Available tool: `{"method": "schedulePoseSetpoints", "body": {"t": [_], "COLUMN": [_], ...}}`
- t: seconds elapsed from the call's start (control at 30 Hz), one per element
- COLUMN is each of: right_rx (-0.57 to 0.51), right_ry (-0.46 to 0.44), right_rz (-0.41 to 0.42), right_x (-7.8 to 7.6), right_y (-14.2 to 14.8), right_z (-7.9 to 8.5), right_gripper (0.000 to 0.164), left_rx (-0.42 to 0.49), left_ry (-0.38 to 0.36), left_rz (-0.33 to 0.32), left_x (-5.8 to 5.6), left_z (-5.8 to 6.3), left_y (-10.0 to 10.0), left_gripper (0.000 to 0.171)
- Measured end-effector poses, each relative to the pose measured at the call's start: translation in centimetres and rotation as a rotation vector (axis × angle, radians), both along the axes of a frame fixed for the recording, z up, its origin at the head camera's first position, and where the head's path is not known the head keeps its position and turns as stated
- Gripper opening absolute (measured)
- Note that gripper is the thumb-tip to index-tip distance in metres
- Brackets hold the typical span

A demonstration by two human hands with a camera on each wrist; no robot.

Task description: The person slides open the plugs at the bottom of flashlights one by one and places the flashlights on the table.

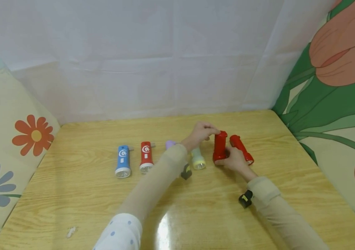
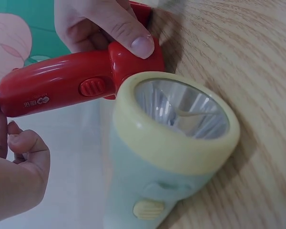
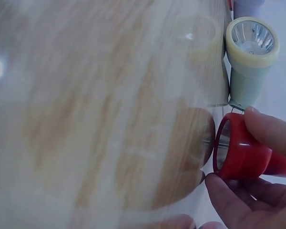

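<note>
A red flashlight (image 1: 219, 143) stands nearly upright on the table, its lens end down. My right hand (image 1: 235, 160) grips it low, with thumb and fingers around the wide head, as the right wrist view shows. At the tail end on top, my left hand (image 1: 201, 133) touches it with a fingertip; the thumb (image 2: 31, 140) is apart from it. Just left lies a pale green flashlight (image 1: 198, 158) with a cream rim, lens toward me. A second red flashlight (image 1: 241, 148) lies slantwise to the right, partly behind my right hand.
Farther left lie a red-and-white flashlight (image 1: 146, 153) and a blue-and-white flashlight (image 1: 123, 159). My left forearm mostly covers a purple object (image 1: 169, 143). A small white scrap (image 1: 71, 232) is near the front left. A white cloth backdrop (image 1: 152, 69) stands behind the table (image 1: 86, 194).
</note>
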State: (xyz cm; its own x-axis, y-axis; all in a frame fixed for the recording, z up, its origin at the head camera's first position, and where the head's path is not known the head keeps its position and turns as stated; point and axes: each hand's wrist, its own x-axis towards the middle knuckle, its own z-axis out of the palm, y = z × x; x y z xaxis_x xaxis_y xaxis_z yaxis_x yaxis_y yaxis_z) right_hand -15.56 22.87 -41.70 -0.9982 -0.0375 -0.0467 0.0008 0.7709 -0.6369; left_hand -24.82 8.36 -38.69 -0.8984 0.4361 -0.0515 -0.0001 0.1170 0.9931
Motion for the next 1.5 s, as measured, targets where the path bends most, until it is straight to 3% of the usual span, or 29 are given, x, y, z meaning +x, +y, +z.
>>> {"method": "schedulePoseSetpoints", "body": {"t": [0.27, 0.43, 0.73, 1.1, 1.5], "right_rx": [-0.015, -0.015, 0.005, -0.017, -0.071], "right_ry": [-0.008, 0.01, 0.017, 0.037, 0.07], "right_rz": [-0.004, 0.007, 0.014, 0.019, 0.085], "right_x": [-0.2, -0.3, -0.6, -0.6, -0.2], "right_y": [-0.1, -0.1, -0.2, -0.1, 0.7], "right_z": [-0.2, -0.3, -0.4, -0.8, -1.0], "right_gripper": [0.053, 0.057, 0.067, 0.063, 0.054], "left_rx": [0.016, -0.003, 0.005, -0.018, -0.006], "left_ry": [-0.034, -0.016, -0.036, -0.006, 0.007], "left_rz": [-0.039, -0.072, -0.087, -0.079, -0.089], "left_x": [0.2, 0.6, 1.4, 1.8, 2.1], "left_z": [-0.1, 0.0, 0.2, 0.3, 0.4], "left_y": [-0.2, -0.1, 0.2, 0.1, 0.1], "left_gripper": [0.011, 0.011, 0.009, 0.01, 0.012]}}
